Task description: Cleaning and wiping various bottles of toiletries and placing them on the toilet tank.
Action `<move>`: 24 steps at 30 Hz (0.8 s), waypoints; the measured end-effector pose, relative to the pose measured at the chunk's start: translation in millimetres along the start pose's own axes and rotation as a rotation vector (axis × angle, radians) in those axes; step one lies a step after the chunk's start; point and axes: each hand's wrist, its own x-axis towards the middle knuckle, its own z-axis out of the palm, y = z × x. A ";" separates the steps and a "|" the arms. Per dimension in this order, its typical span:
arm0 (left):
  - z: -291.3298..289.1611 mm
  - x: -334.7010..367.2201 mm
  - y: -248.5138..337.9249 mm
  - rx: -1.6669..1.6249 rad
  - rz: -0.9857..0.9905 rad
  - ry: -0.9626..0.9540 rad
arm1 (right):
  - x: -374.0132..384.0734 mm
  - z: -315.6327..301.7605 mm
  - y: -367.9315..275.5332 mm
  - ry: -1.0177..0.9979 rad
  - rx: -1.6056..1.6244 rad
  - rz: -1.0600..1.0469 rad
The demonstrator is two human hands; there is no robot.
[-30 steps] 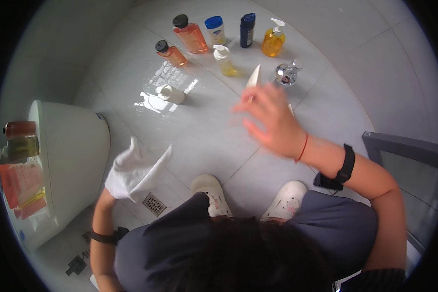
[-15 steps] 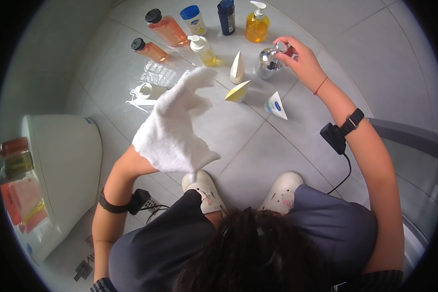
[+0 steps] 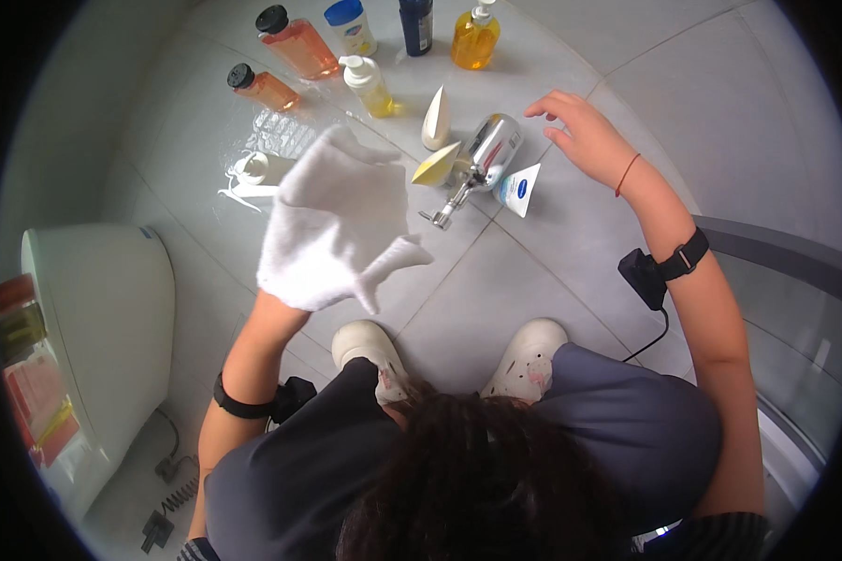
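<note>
A white towel [image 3: 332, 229] drapes over my left hand, which is hidden beneath it; only the wrist shows. My right hand [image 3: 585, 140] is empty, fingers apart, just right of a shiny silver pump bottle [image 3: 496, 145]. That bottle is tipped over, its pump pointing back toward me and to the left. Close around it stand a yellow squeeze tube [image 3: 436, 165], a cream-coloured tube [image 3: 436, 120] and a white-and-blue tube [image 3: 519, 190]. A white pump bottle [image 3: 264, 169] lies on its side in white liquid, left of the towel.
Farther off stand an amber pump bottle [image 3: 476, 39], a dark blue bottle [image 3: 417, 28], a blue-capped bottle [image 3: 352, 28], a foam pump bottle [image 3: 369, 89] and two orange bottles [image 3: 299, 47]. Wet tiles surround the lying bottle. A white fixture [image 3: 103, 327] stands at left.
The silver bottle has left my right hand and tipped toward me and to the left. My right hand has opened and drawn slightly back. The towel over my left hand has shifted shape.
</note>
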 end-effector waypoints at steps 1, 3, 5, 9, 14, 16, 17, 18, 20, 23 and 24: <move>-2.7 0.7 3.4 0.004 0.016 -0.001 | -2.6 5.1 5.2 0.004 -0.001 0.008; -0.5 -7.3 1.7 -0.076 -0.061 0.051 | -0.9 14.0 18.6 0.053 -0.295 -0.211; -1.6 -11.7 -1.2 -0.144 -0.150 0.116 | 15.3 25.8 24.8 -0.075 -0.312 -0.313; 3.8 -13.1 -5.8 -0.206 -0.137 0.116 | 40.4 52.9 22.8 -0.517 -0.344 -0.392; 13.4 -10.2 -7.8 -0.446 -0.220 0.176 | 40.5 63.3 38.9 -0.484 -0.244 -0.381; -6.5 -23.0 -4.8 -0.298 -0.169 0.183 | 51.8 57.7 27.4 -0.426 -0.119 -0.364; -5.9 -21.2 -13.1 -0.216 -0.085 0.139 | 45.4 45.0 36.3 -0.432 -0.130 -0.346; -4.2 -19.4 -16.9 -0.234 -0.076 0.132 | 39.2 31.5 44.7 -0.438 -0.105 -0.269; -6.4 -18.8 -11.1 -0.167 -0.180 0.181 | 31.9 8.5 46.5 -0.437 -0.071 -0.206; -18.1 -23.9 -12.6 -0.125 -0.154 0.181 | 17.0 -22.8 22.7 -0.463 0.117 -0.135; -22.5 -25.0 -12.5 -0.118 -0.154 0.184 | 12.2 -34.1 8.8 -0.516 0.267 -0.036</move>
